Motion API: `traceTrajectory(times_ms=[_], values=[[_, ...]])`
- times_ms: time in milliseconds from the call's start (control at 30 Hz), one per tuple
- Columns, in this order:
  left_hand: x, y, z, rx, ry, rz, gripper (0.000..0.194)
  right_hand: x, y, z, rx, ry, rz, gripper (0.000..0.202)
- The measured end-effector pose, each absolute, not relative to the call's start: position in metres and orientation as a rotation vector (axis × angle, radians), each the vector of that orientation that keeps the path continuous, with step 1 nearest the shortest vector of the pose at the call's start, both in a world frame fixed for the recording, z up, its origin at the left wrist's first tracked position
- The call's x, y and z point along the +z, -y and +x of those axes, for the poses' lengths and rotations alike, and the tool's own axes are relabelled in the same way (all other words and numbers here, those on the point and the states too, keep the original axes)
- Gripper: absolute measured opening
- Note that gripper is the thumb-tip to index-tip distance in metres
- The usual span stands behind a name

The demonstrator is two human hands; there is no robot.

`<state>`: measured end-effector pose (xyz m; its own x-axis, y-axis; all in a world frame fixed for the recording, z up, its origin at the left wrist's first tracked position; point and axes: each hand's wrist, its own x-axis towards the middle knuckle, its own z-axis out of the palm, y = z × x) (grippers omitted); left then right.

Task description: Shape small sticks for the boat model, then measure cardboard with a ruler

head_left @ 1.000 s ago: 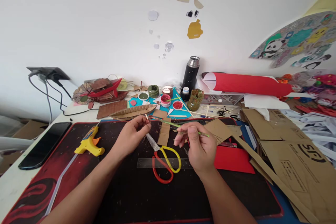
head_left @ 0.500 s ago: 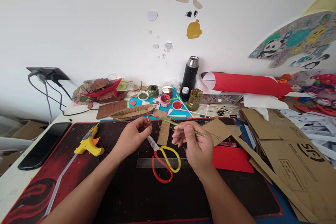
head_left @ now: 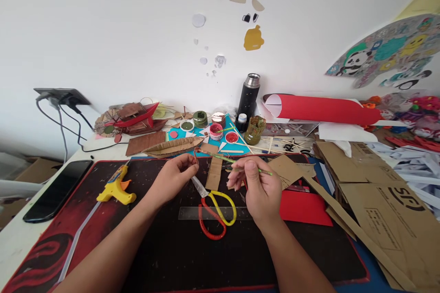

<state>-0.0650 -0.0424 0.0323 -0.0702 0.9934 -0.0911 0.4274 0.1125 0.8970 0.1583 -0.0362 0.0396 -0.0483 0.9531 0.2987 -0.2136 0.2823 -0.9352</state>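
Observation:
My right hand (head_left: 258, 184) holds a thin green paintbrush (head_left: 220, 156) between thumb and fingers, its tip pointing left. The fingertips of my left hand (head_left: 180, 174) pinch a small, thin reddish-brown piece (head_left: 195, 158), close to the brush tip. Whether the brush touches the piece cannot be made out. Below and between the hands lie scissors (head_left: 218, 215) with one red and one yellow handle, over a clear ruler (head_left: 189, 213). A cardboard strip (head_left: 214, 173) lies just behind the scissors.
A yellow glue gun (head_left: 117, 185) and a black phone (head_left: 57, 190) lie at left. Behind are a cardboard boat shape (head_left: 175, 146), an open pink paint jar (head_left: 216, 131), a murky jar (head_left: 255, 131) and a black flask (head_left: 249, 98). Cardboard (head_left: 388, 219) covers the right side.
My right hand has shifted slightly right, with the brush still in it. My left hand has hardly moved.

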Motion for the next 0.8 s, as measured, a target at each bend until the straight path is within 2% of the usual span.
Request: traceTrajectory(times_ms=[800], values=[[0.0292,0.0428,-0.0689,1.006,-1.383,1.259,0.021,0.042,0.0338,0.1588,1.166,1.184,-0.822,0.046]])
